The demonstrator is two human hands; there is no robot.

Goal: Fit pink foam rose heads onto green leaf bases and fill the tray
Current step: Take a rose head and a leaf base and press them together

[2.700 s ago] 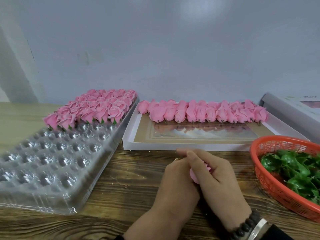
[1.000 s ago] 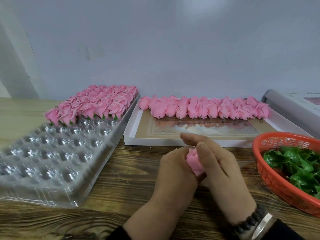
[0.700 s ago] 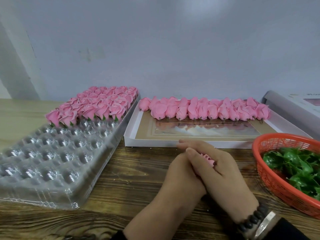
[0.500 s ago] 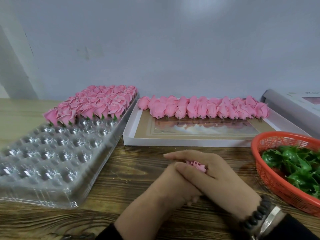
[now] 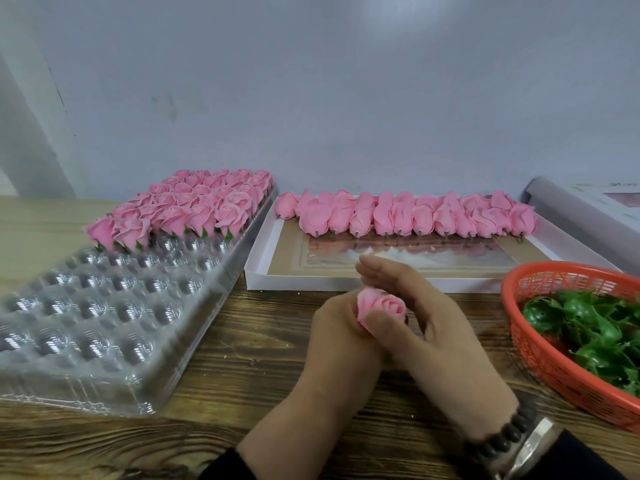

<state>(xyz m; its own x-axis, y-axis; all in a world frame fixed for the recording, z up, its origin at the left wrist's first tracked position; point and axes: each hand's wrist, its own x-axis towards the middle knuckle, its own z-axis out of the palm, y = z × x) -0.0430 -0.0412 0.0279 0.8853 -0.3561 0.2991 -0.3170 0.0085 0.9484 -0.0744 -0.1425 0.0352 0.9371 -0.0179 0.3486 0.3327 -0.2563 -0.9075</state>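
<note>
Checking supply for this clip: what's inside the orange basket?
The orange basket holds a pile of green leaf bases. Its right part runs out of frame, and whatever lies beneath the pile is covered.

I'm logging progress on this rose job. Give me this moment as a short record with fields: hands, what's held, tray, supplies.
left hand: grips the rose from below
right hand: thumb on the rose, fingers stretched over it
rose: pink, bloom up, between both hands above the table
leaf base on it: hidden, cannot tell
tray: clear plastic, far rows filled with roses, near cups empty
loose rose heads: lined along the far edge of the white box
leaf bases: green, in the orange basket
</note>
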